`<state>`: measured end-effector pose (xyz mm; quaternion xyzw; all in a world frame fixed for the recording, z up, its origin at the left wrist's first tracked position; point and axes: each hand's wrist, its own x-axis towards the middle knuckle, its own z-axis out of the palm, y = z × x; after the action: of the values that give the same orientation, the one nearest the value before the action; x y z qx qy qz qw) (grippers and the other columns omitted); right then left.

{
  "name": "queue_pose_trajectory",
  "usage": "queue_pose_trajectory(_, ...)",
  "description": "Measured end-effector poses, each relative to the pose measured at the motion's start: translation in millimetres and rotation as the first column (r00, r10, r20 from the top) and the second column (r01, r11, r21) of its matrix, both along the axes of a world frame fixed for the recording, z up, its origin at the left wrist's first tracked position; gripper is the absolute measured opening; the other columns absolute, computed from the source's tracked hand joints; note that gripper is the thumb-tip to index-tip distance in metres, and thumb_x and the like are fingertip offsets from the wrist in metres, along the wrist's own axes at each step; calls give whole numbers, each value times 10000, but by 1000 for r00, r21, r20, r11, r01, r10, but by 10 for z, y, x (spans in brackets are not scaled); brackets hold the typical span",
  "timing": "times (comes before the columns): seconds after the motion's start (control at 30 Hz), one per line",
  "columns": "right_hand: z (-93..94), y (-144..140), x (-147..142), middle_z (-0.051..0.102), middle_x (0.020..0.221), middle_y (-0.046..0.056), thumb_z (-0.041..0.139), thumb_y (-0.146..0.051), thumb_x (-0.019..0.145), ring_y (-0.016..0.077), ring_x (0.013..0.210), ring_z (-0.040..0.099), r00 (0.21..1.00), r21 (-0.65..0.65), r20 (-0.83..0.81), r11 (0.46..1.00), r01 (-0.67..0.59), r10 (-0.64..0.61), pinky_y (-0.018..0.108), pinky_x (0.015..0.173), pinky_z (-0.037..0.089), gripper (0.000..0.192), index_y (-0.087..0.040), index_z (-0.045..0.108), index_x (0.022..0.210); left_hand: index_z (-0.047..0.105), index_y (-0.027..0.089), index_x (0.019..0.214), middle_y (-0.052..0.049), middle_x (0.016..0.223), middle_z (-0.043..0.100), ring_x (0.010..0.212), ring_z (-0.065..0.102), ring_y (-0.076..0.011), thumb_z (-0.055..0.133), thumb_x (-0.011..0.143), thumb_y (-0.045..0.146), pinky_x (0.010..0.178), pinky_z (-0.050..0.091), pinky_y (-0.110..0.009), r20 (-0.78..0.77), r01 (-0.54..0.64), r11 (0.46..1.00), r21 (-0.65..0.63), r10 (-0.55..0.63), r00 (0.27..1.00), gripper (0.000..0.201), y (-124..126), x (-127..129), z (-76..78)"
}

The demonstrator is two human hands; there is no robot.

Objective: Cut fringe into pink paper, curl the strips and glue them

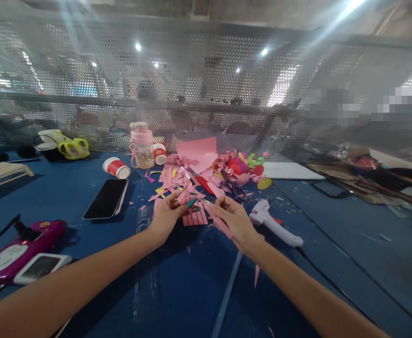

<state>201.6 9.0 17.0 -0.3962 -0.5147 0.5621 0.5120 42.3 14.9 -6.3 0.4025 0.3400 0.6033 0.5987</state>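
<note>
My left hand is closed, pinching a small piece of pink paper. A narrow teal shape shows at its thumb tip; I cannot tell whether it is a nail or a small object. My right hand is closed on a pink paper strip that slants down under the palm. The fingertips of both hands are a short gap apart. Just beneath them lies a slotted pink paper piece. Behind are pink paper scraps, a red-handled tool and scissors.
A white glue gun with a cord lies at right, near a clear glue stick. At left are a phone, paper cups, a pink-lidded bottle and a purple case. A transparent ruler lies in front. Mesh panel behind.
</note>
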Motion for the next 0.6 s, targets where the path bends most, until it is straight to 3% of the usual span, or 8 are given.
queue_pose_trajectory(0.2,-4,137,171,384,340,-126,618,-313,668,29,212,274,979,74,4,976,205,-206,137,232,167,238,-207,405,679,524,150,971,-18,763,685,669,655,-164,757,540,223,613,513,-251,-16,-30,999,-35,29,999,496,-5,3,18)
queue_pose_trajectory(0.3,6,208,243,467,411,-115,623,-311,662,50,266,378,967,100,-10,962,254,-255,143,260,290,256,-220,446,823,522,158,1000,-9,773,678,658,651,-151,740,570,219,609,510,-245,-31,-13,1000,-20,13,999,486,-17,2,20)
queue_pose_trajectory(0.43,18,233,247,614,694,-44,676,-286,596,116,563,595,973,43,-109,977,210,-204,243,490,498,391,-227,489,934,506,184,1073,23,716,663,647,646,-132,730,586,199,594,498,-218,-35,-1,1000,-8,1,999,536,-21,-7,5)
queue_pose_trajectory(0.6,0,171,157,639,787,20,679,-347,594,164,775,615,948,-88,-317,995,-47,17,318,732,491,292,-185,608,827,489,192,1125,10,738,669,650,642,-138,724,593,192,617,499,-242,-51,35,999,18,-34,998,582,-18,-4,-5)
